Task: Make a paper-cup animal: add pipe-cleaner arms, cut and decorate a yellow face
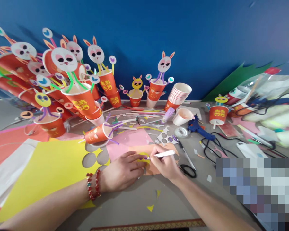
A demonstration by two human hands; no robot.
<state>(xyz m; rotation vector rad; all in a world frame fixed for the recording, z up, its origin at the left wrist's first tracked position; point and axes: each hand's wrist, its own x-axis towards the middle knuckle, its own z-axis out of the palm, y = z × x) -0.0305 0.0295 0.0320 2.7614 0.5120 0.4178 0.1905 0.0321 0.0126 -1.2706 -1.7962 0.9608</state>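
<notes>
In the head view my right hand (165, 164) grips a white marker (164, 154), its tip down at a small yellow paper piece (142, 157). A little purple shows near that tip. My left hand (125, 170) lies flat with fingers stretched out over the yellow piece, partly covering it. Beneath both hands is a sheet of light orange paper (156, 168). Left of my hand lies a large yellow sheet (45, 170) with round holes cut at its right end. A red paper cup (96, 133) with purple strips rests on its side just beyond.
Red cups with paper animal heads (80, 104) crowd the back left. A stack of cups (179, 93) stands near the blue wall. On the right are a blue glue gun (197, 127), cables, a tape roll (180, 132), a pen (186, 154) and black-handled scissors (188, 171).
</notes>
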